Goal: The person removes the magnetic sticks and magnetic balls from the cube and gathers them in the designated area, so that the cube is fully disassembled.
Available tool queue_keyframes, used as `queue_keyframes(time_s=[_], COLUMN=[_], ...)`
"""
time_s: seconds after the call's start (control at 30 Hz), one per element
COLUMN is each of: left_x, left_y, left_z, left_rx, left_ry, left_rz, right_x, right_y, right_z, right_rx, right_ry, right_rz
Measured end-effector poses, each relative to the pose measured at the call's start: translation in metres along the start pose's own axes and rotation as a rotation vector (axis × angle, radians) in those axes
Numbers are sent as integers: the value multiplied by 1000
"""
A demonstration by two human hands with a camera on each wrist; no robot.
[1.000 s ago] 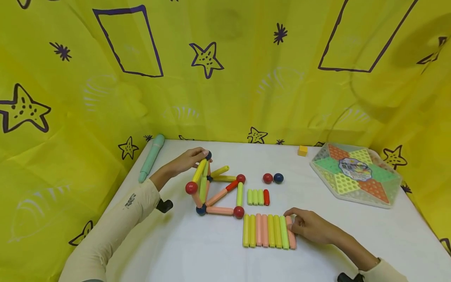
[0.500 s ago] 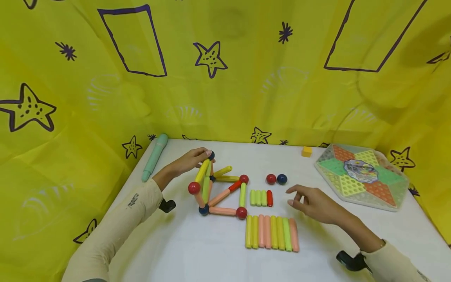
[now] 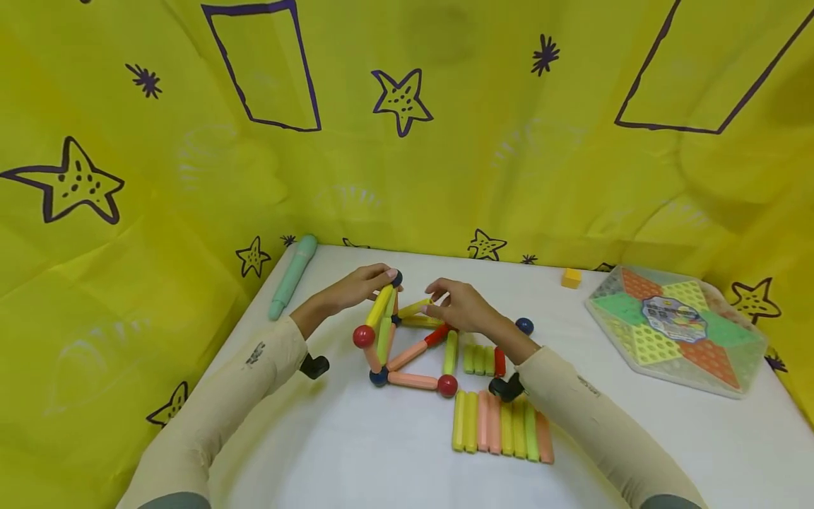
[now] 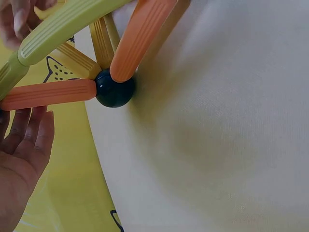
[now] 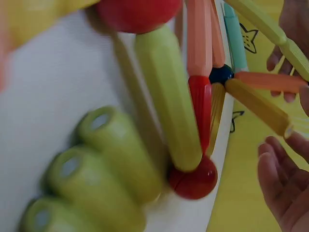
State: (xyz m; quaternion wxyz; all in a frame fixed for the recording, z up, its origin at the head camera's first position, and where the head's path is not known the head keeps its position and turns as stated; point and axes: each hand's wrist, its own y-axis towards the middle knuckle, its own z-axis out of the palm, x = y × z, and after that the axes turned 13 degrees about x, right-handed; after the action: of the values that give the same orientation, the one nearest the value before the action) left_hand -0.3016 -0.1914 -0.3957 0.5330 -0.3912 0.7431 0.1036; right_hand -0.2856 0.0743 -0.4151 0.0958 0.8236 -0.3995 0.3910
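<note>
A magnetic stick-and-ball frame (image 3: 412, 381) stands on the white table, built from coloured sticks with blue and red balls. My left hand (image 3: 356, 288) holds its raised back corner, the thumb at the top blue ball (image 3: 397, 278). In the left wrist view its fingers (image 4: 44, 137) lie behind an orange stick (image 4: 53, 94). My right hand (image 3: 463, 305) is at the free end of a yellow stick (image 3: 415, 307) that slants up from a rear blue ball (image 4: 115, 89). In the right wrist view its fingers (image 5: 271, 166) are spread just below the stick's bare tip.
Short green sticks (image 3: 478, 360) and a red one (image 3: 499, 361) lie under the right forearm. Longer sticks (image 3: 494, 424) form a row in front. A loose blue ball (image 3: 524, 326), a yellow cube (image 3: 571, 278) and a hexagonal game board (image 3: 674, 329) are to the right; a mint-green tube (image 3: 294, 278) is at back left.
My right hand has left the row of long sticks and crossed leftward and back to the frame's yellow stick. The left hand stays at the top blue ball. The head view has shifted slightly.
</note>
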Motion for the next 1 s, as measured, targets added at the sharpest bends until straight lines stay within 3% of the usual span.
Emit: queue_keyframes(time_s=[0.2, 0.37, 0.57, 0.67, 1.0], left_x=[-1, 1, 2, 2, 2], left_y=[4, 3, 1, 0, 0], left_z=[2, 1, -1, 0, -1], left_rx=[-1, -5, 2, 2, -4], left_ry=[0, 15, 19, 13, 8], left_rz=[10, 11, 16, 18, 16], right_x=[1, -9, -8, -4, 2], right_y=[25, 37, 49, 54, 66], right_z=[1, -2, 2, 5, 8], right_rx=[87, 109, 96, 99, 149], right_ry=[-141, -142, -145, -209, -430], right_rz=[-24, -86, -14, 21, 19])
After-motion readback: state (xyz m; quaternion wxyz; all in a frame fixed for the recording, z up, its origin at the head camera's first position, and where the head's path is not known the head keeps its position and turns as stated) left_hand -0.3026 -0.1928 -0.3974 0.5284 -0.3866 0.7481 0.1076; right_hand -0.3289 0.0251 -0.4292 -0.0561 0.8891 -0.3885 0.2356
